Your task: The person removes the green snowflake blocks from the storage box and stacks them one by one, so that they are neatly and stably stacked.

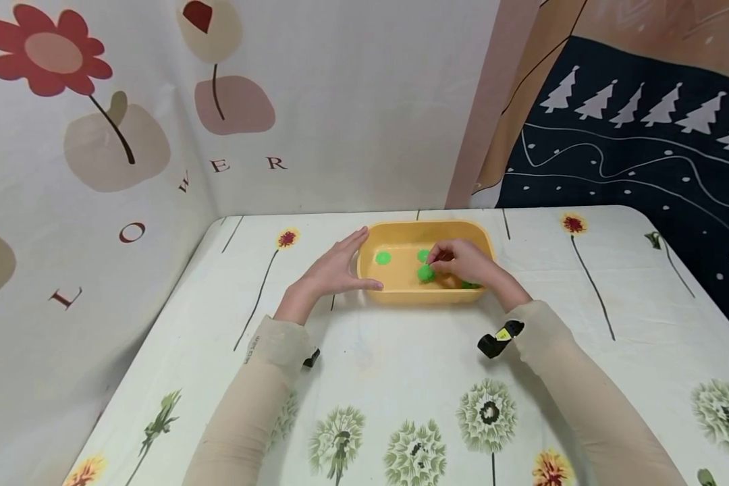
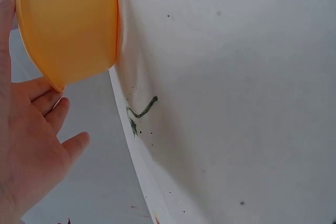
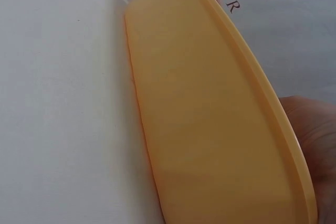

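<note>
A yellow tub (image 1: 395, 297) stands on the table with several small green pieces in it. My left hand (image 1: 337, 266) spans the tub's left end, thumb along the front rim, fingers reaching to the back corner. In the left wrist view, some fingertips touch the underside of the tub's rim (image 2: 58, 85). My right hand (image 1: 464, 262) reaches inside, thumb and forefinger pinching a bumpy green piece (image 1: 426, 273). A flat green disc (image 1: 383, 258) lies at the left, another green disc (image 1: 423, 256) behind the fingertips. Another green piece (image 1: 470, 285) is partly hidden under my right hand.
The tub sits near the back of a table covered with a flower-printed cloth (image 1: 364, 385). A white printed curtain (image 1: 352, 101) hangs right behind it, with a dark tree-patterned cloth (image 1: 632, 148) at the right.
</note>
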`<move>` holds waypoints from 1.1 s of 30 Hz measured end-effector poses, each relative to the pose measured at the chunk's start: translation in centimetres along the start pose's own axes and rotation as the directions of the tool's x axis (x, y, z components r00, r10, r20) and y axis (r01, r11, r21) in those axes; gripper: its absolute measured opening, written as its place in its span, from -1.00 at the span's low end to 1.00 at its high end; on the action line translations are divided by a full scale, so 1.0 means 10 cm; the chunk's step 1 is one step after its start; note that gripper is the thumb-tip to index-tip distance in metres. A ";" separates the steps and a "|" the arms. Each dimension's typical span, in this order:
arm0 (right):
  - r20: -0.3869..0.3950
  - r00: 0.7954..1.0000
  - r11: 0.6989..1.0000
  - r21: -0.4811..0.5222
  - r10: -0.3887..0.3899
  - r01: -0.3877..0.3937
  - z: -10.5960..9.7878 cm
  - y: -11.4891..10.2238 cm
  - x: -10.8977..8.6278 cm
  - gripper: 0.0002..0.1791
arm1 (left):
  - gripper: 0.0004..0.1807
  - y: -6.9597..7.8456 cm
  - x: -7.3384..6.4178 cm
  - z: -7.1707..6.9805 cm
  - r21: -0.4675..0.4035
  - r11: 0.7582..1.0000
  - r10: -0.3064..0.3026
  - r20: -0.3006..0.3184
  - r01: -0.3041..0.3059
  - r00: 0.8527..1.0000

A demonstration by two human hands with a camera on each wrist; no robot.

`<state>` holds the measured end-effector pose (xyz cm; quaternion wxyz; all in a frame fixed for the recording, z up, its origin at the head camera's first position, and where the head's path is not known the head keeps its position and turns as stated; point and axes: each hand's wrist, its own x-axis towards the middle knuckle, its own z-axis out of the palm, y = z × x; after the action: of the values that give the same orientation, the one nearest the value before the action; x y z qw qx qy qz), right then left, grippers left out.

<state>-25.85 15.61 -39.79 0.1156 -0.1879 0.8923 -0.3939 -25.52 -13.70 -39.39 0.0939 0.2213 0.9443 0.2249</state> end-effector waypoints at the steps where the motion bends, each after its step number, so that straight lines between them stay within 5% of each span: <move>1: -0.002 1.000 1.000 0.004 -0.002 0.002 0.00 0.00 0.00 -0.93 | 0.32 0.00 0.00 0.00 -0.004 1.000 0.000 0.001 0.000 1.000; 19: -0.090 0.996 0.996 0.088 -0.014 0.021 0.01 0.03 -0.06 -0.89 | 0.33 0.02 -0.01 -0.08 0.126 0.992 0.018 0.048 -0.024 0.999; 26: -0.187 0.982 0.989 0.137 -0.026 0.052 0.01 -0.02 -0.13 -0.85 | 0.31 0.05 0.00 -0.13 0.140 0.990 0.011 0.069 -0.020 0.998; 33: -0.187 0.982 0.975 0.219 0.000 0.042 0.01 -0.07 -0.21 -0.81 | 0.32 0.03 0.00 -0.11 0.143 0.990 0.005 0.076 -0.016 0.997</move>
<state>-23.74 15.95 -39.23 0.0479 -0.1458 0.8476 -0.5079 -25.72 -13.89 -38.28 0.1119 0.2408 0.9526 0.1482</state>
